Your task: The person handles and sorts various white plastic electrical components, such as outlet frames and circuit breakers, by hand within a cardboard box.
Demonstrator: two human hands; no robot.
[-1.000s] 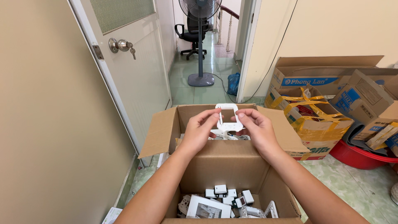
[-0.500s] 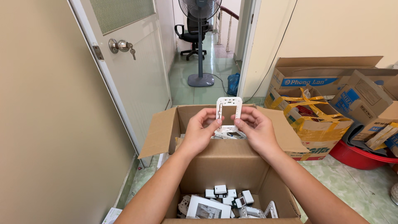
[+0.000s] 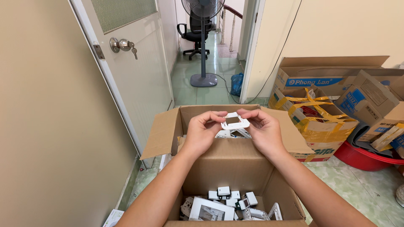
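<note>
Both hands, left hand [image 3: 204, 132] and right hand [image 3: 263, 130], are pinched on a white plastic frame [image 3: 235, 121], held flat above the far cardboard box [image 3: 235, 162]. Frame could be dropped among loose white parts [image 3: 229, 199] in the near box if the fingertip hold slips.

Illumination is bright, even daylight, strongest from the corridor beyond the open door [image 3: 139, 67]. Shadows are soft: shade fills the near cardboard box [image 3: 235, 168]. Mild sheen shows on the green floor tiles [image 3: 210, 94]. Focus is sharp throughout, without motion blur. Wide-angle distortion bends vertical lines outward toward the frame edges.
</note>
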